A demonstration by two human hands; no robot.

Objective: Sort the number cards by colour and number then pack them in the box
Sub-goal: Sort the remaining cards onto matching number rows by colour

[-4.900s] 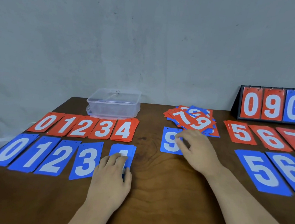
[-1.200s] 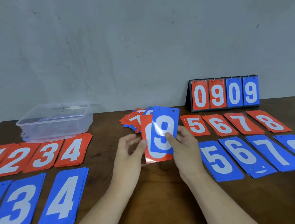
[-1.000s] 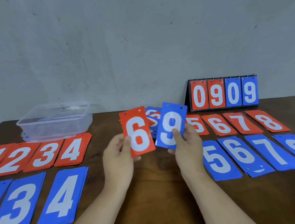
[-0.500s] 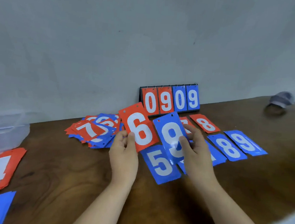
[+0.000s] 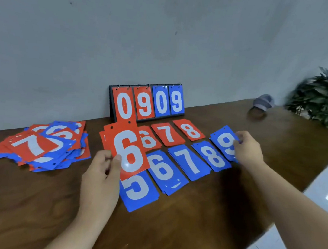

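Note:
My left hand (image 5: 101, 178) pinches a red 6 card (image 5: 127, 151) and holds it tilted above the table, over the blue 5 pile (image 5: 138, 193). At the right end of the blue row my right hand (image 5: 247, 148) grips a blue 9 card (image 5: 224, 143), low over the table beside the blue 8 pile (image 5: 211, 157). Blue 6 (image 5: 165, 173) and blue 7 (image 5: 187, 161) piles lie between. Behind them lie red 6 (image 5: 150, 141), red 7 (image 5: 168, 134) and red 8 (image 5: 190, 130) piles. A mixed unsorted heap (image 5: 42, 144) lies to the left.
A flip scoreboard (image 5: 147, 103) reading 0909 stands against the wall. A grey cap (image 5: 263, 102) lies at the table's far right, next to a plant (image 5: 322, 97). The table edge (image 5: 290, 205) runs diagonally on the right. The box is out of view.
My right hand has carried the blue 9 card rightwards and down to the end of the blue row. My left hand keeps hold of the red 6. The view has swung further right.

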